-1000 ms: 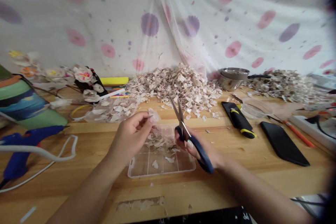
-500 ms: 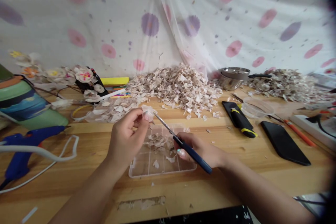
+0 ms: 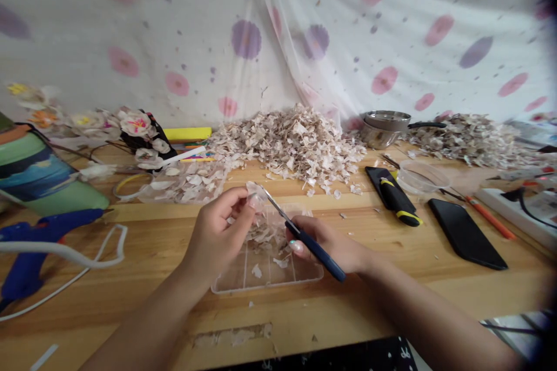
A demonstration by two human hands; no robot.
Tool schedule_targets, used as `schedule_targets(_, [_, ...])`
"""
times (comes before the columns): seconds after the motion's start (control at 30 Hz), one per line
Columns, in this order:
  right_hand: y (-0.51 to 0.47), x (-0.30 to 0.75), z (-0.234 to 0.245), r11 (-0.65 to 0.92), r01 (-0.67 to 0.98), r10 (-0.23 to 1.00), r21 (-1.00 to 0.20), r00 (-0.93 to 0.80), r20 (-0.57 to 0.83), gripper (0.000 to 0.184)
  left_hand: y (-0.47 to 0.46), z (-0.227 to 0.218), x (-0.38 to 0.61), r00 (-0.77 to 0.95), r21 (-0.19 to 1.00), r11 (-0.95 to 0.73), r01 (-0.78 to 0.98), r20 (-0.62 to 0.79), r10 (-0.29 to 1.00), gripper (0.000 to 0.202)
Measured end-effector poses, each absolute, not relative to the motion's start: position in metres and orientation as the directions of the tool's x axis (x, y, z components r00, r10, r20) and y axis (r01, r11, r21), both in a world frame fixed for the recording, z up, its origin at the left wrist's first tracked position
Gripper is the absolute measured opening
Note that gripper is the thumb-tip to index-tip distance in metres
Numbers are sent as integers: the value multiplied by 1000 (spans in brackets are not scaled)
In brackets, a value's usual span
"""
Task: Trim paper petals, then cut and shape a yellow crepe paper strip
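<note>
The left hand (image 3: 220,232) pinches a pale scrap (image 3: 253,190) between fingertips, held over the far edge of a clear box (image 3: 267,258) near the table's (image 3: 391,295) front. The right hand (image 3: 333,246) is closed around blue scissors (image 3: 300,233), blade tips at the scrap. A scrap heap (image 3: 296,142) lies beyond.

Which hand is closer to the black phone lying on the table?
Right. The right hand, gripping scissors, sits left of the black phone; the left hand lies farther left, pinching a petal.
</note>
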State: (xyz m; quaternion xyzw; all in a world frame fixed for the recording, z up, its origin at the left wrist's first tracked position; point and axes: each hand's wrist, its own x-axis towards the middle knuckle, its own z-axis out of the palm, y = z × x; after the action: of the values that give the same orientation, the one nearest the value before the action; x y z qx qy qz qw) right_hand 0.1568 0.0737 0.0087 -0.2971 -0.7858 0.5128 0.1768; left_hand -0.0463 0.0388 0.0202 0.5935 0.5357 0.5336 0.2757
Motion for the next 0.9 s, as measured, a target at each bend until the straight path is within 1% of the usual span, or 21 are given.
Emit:
schedule_targets(0.2, [75, 157, 8, 302, 250, 637, -920, -771, -1, 55, 36, 18, -43, -48, 940, -210, 269, 231, 972, 17])
schedule_targets(0.37, [75, 156, 10, 295, 243, 636, -924, -771, 0, 58, 36, 18, -44, -16, 943, -208, 259, 219, 976, 16])
schedule_targets(0.53, [76, 156, 10, 260, 203, 629, -944, -777, 6, 55, 36, 22, -46, -3, 950, -180, 255, 187, 982, 15])
schedule_targets(0.67, [76, 155, 11, 231, 176, 626, -957, -780, 7, 54, 35, 23, -46, 11, 945, -187, 269, 191, 982, 15])
schedule_targets(0.9, [76, 153, 13, 204, 174, 639, -963, -769, -4, 53, 36, 24, -46, 43, 940, -192, 283, 187, 981, 17])
